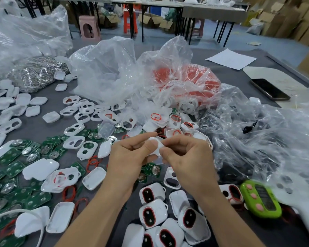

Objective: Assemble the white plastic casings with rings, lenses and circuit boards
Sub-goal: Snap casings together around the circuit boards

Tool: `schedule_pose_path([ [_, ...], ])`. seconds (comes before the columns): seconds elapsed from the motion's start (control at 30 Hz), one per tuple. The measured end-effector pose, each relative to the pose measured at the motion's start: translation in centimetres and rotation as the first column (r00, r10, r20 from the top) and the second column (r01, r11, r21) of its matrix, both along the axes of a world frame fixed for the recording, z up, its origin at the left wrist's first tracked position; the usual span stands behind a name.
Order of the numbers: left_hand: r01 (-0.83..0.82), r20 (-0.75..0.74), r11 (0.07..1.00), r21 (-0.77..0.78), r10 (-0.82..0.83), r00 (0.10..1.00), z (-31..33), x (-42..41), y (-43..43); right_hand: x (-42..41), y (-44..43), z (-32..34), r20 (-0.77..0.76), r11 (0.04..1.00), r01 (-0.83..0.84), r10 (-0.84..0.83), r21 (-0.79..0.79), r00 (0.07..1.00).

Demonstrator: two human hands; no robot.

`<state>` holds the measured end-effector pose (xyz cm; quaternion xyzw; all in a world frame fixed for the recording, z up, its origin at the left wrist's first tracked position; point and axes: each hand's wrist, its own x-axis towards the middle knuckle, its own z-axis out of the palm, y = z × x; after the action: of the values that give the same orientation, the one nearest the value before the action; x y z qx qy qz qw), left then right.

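Head view: white casing (pixel 156 145) pinched between left hand (pixel 130 154) and right hand (pixel 187 155) fingertips.

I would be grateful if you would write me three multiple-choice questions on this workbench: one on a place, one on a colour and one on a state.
1. Where does the black phone lie?
A. On the far right of the table.
B. Among the circuit boards on the left.
C. Under the pink stool.

2. What colour are the buttons on the green timer?
A. Blue.
B. Pink.
C. Black.

3. How is the white casing at the centre held?
A. It lies untouched.
B. One hand alone grips it.
C. Both hands pinch it.

Answers: 1 A, the phone lies at the right, nearer than the sheet of paper; 2 B, three pink buttons show; 3 C, the left hand and the right hand both grip it above the table.
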<state>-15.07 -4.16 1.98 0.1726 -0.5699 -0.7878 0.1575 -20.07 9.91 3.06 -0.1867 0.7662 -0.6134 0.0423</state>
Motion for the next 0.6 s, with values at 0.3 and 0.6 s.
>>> schedule_pose_path([
  [0.3, -0.050, 0.007, 0.995, -0.085, 0.051, 0.999, -0.2, 0.0, 0.0, 0.6, -0.7, -0.2, -0.025, 0.996, 0.079, -0.078, 0.039, 0.997],
  [0.6, -0.202, 0.005, 0.878, -0.435, 0.226, 0.974, -0.9, 0.1, 0.2, 0.9, -1.0, -0.1, -0.011, 0.987, 0.142, -0.142, 0.073, 0.990],
])
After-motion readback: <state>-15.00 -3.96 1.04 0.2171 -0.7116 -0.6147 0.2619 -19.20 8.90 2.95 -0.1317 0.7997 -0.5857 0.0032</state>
